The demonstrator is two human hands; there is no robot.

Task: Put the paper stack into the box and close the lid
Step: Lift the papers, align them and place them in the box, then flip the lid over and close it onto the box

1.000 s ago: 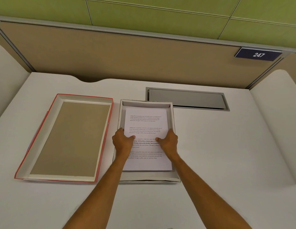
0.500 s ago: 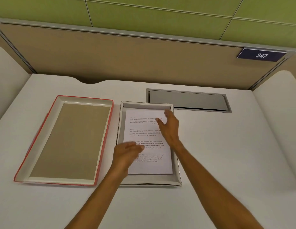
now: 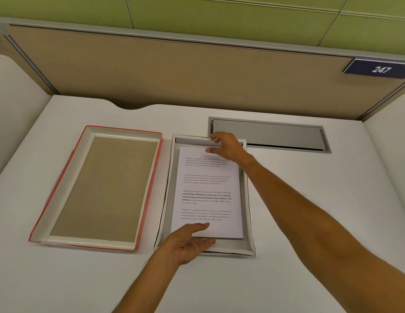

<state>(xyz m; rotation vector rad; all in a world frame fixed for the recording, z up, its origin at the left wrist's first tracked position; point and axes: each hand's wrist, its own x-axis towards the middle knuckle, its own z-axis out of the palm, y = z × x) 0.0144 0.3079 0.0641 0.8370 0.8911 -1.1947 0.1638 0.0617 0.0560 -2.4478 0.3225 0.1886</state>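
Observation:
A stack of printed white paper (image 3: 208, 188) lies flat inside the shallow white box (image 3: 246, 199) on the desk. My left hand (image 3: 190, 242) rests at the box's near end, thumb on the paper's near edge, fingers spread. My right hand (image 3: 226, 145) is at the box's far end, fingers at the far wall above the paper's top edge. The lid (image 3: 97, 188), red outside and brown inside, lies upturned to the left of the box.
A grey metal cable hatch (image 3: 269, 136) is set into the white desk (image 3: 310, 211) just behind the box. A beige partition (image 3: 174, 71) with a blue "247" sign (image 3: 377, 68) closes off the back.
Both hands left the middle of the paper. My right hand moved away from me to the box's far end and my left hand drew back to the near end.

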